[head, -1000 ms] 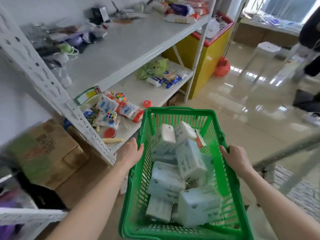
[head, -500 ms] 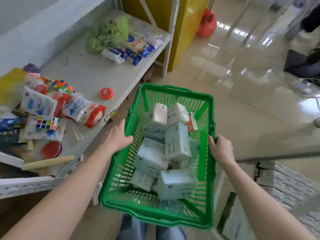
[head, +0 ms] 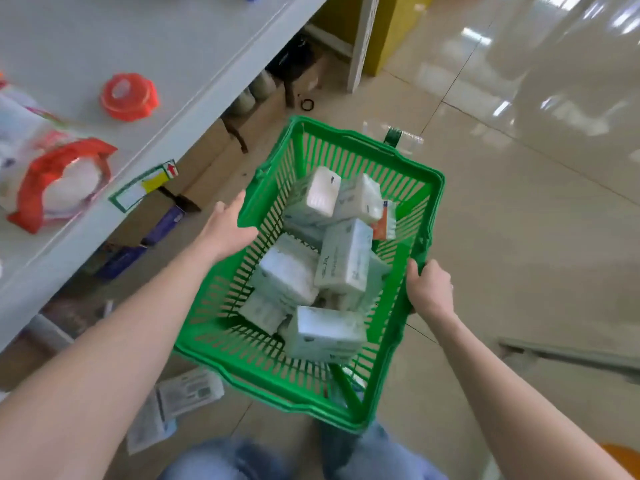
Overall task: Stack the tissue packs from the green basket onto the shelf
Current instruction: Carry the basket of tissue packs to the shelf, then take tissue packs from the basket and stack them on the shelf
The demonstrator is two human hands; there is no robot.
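Observation:
The green basket (head: 349,138) hangs low over the floor in front of my legs, tilted, with several pale tissue packs (head: 346,258) piled loosely inside. My right hand (head: 429,289) grips the basket's right rim. My left hand (head: 225,230) lies against the outside of the left rim with its fingers stretched out, not curled around it. The white shelf (head: 166,46) runs along the upper left, its front edge just left of the basket.
On the shelf lie a red lid (head: 129,97) and a red-and-white package (head: 62,181); a label tag (head: 143,185) hangs on its edge. Boxes sit under the shelf, flat packs (head: 187,393) on the floor. A yellow cabinet (head: 398,26) stands behind; glossy tiles spread to the right.
The view has tipped further down and the basket has dropped lower, toward the floor. My left hand has loosened from its grip on the rim and straightened its fingers.

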